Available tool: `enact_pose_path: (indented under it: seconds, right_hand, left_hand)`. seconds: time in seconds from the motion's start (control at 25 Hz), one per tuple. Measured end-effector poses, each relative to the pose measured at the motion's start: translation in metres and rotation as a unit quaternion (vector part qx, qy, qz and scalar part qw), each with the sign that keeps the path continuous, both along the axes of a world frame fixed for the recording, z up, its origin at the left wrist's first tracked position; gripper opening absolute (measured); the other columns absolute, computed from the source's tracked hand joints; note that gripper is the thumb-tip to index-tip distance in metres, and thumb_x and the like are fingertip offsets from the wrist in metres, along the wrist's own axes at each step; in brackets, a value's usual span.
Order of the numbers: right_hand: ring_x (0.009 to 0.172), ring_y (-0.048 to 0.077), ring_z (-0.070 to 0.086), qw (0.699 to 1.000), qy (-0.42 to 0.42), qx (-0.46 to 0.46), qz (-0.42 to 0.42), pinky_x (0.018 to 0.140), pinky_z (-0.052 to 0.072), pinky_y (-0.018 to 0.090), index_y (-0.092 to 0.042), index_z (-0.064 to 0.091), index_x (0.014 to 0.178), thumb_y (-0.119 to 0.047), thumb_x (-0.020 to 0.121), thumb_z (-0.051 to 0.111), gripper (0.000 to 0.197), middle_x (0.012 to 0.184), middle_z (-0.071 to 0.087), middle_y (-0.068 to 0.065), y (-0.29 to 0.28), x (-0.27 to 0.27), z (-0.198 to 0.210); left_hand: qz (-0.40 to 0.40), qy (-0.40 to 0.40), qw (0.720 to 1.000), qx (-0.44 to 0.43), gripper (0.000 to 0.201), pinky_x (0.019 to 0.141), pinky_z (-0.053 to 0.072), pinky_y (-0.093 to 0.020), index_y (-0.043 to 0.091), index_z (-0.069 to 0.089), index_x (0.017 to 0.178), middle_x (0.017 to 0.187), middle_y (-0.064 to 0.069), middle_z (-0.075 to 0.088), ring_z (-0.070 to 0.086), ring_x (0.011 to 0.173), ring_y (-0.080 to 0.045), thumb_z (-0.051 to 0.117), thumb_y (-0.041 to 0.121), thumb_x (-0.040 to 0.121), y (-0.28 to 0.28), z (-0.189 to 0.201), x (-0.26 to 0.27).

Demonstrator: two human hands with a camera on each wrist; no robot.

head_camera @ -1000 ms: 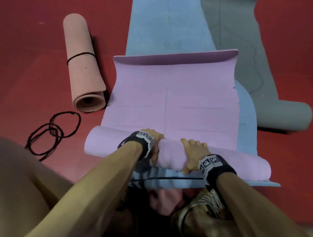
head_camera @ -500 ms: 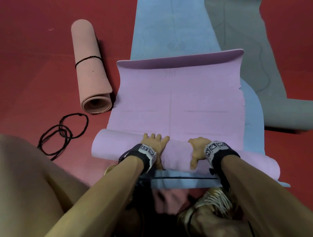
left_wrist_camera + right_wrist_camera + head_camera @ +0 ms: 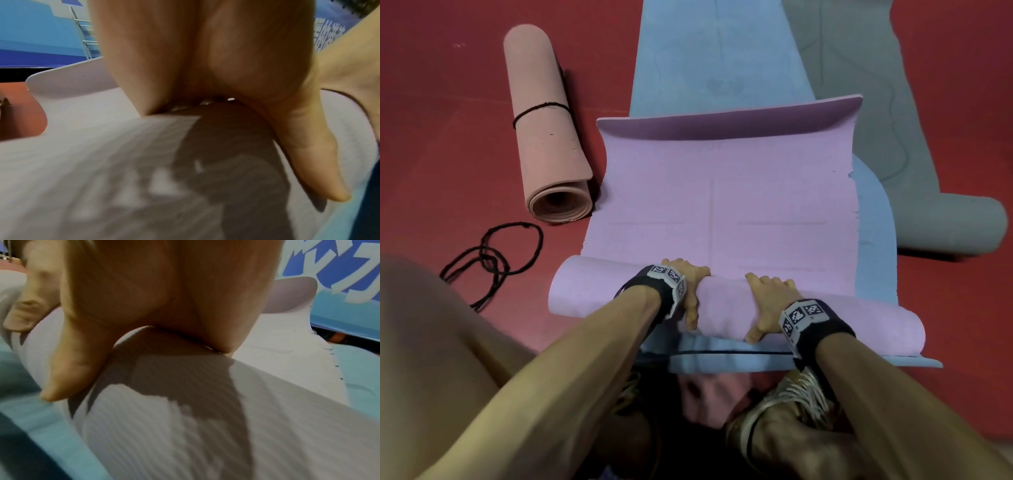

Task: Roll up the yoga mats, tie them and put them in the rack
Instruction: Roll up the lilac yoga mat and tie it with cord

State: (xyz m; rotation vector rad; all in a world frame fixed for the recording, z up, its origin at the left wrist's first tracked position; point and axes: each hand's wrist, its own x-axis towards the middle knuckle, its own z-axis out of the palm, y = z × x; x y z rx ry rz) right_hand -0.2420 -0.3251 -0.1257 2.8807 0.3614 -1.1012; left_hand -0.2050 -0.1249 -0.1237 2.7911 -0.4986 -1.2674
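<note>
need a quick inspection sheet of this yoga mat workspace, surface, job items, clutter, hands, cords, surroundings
surface: red floor, mats lying straight on it.
job's things: lilac mat partly rolled, far edge curling up; it lies on an unrolled blue mat; grey mat to the right, its near end rolled; pink mat rolled and tied with a black cord, on the left.
clutter: nothing seen.
grippers: left hand and right hand both rest on the lilac roll, fingers over its top, thumbs on the near side.
cables: loose black cord loops on the floor, left; another black cord lies across the blue mat's near end.
surroundings: blue printed wall; rack not in view.
</note>
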Motion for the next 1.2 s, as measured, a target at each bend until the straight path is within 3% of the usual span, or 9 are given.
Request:
enact_pose_path:
  seconds: [0.16,0.32,0.4,0.52,0.64,0.72,0.92,1.04,1.2]
  right_hand:
    - [0.115,0.030,0.054,0.999,0.032,-0.010,-0.008,0.099,0.035,0.041,-0.015,0.046,0.126,-0.052,0.047,0.091,0.098,0.122,0.060,0.007,0.004,0.017,0.000]
    - [0.108,0.025,0.060,0.993,0.113,0.015,-0.038,0.089,0.051,0.032,-0.020,0.056,0.120,-0.042,0.047,0.095,0.086,0.117,0.065,0.002,0.002,0.040,0.006]
    - [0.105,0.022,0.062,0.988,0.150,0.020,-0.032,0.085,0.052,0.029,-0.020,0.061,0.117,-0.037,0.050,0.095,0.077,0.115,0.068,0.000,0.003,0.046,0.010]
    - [0.108,0.024,0.061,0.987,0.156,0.025,-0.041,0.093,0.052,0.036,-0.020,0.056,0.121,-0.034,0.050,0.095,0.083,0.117,0.066,0.001,0.002,0.042,0.009]
    - [0.118,0.030,0.055,0.995,0.093,0.025,-0.034,0.101,0.043,0.043,-0.020,0.041,0.135,-0.042,0.053,0.093,0.100,0.129,0.057,0.006,0.003,0.028,0.001]
    - [0.125,0.032,0.048,1.000,0.024,-0.004,0.007,0.104,0.035,0.045,-0.019,0.030,0.144,-0.050,0.055,0.089,0.111,0.136,0.049,0.008,0.003,0.012,-0.002]
    - [0.131,0.032,0.042,1.000,0.003,0.013,0.015,0.107,0.028,0.047,-0.015,0.016,0.152,-0.056,0.052,0.090,0.131,0.145,0.043,0.009,0.001,0.003,0.002]
    - [0.124,0.030,0.047,1.000,0.030,0.006,0.006,0.102,0.028,0.045,-0.021,0.032,0.144,-0.057,0.048,0.090,0.117,0.130,0.057,0.006,0.002,0.014,-0.002]
    - [0.114,0.025,0.056,0.993,0.110,0.018,-0.035,0.093,0.038,0.034,-0.025,0.049,0.127,-0.046,0.051,0.093,0.090,0.118,0.064,-0.001,0.003,0.041,0.000]
  left_hand:
    - [-0.009,-0.034,0.999,0.000,0.088,0.091,0.032,-0.040,0.032,0.046,0.120,0.113,0.001,0.056,0.048,0.106,-0.024,0.090,0.042,0.045,0.000,-0.002,-0.010]
    - [-0.039,-0.066,0.997,0.018,0.115,0.107,0.031,-0.048,0.025,0.028,0.142,0.132,-0.007,0.047,0.044,0.122,-0.031,0.089,0.055,0.049,-0.001,-0.002,-0.019]
    - [-0.048,-0.079,0.995,0.025,0.118,0.105,0.033,-0.047,0.024,0.027,0.142,0.131,-0.009,0.047,0.046,0.121,-0.031,0.089,0.054,0.047,-0.002,-0.002,-0.023]
    - [-0.048,-0.067,0.997,0.011,0.097,0.092,0.036,-0.041,0.027,0.043,0.125,0.116,-0.004,0.056,0.050,0.110,-0.028,0.091,0.045,0.042,-0.002,0.001,-0.016]
    - [-0.018,-0.034,0.999,-0.007,0.080,0.080,0.046,-0.030,0.035,0.051,0.107,0.094,0.003,0.063,0.057,0.099,-0.023,0.088,0.040,0.037,-0.002,0.005,-0.004]
    - [-0.007,0.015,1.000,-0.015,0.075,0.076,0.051,-0.025,0.034,0.057,0.109,0.094,0.006,0.069,0.064,0.097,-0.020,0.091,0.036,0.043,-0.004,0.008,0.002]
    - [0.004,0.046,0.999,-0.015,0.078,0.080,0.054,-0.028,0.034,0.058,0.113,0.101,0.006,0.072,0.068,0.096,-0.020,0.095,0.038,0.045,-0.008,0.008,0.005]
    - [0.005,0.018,1.000,-0.002,0.081,0.081,0.043,-0.031,0.038,0.053,0.112,0.104,0.008,0.067,0.062,0.104,-0.021,0.092,0.046,0.042,-0.007,-0.001,-0.001]
    - [-0.026,-0.059,0.998,-0.005,0.109,0.103,0.029,-0.044,0.027,0.034,0.141,0.133,-0.004,0.049,0.046,0.122,-0.029,0.089,0.054,0.050,-0.001,-0.004,-0.014]
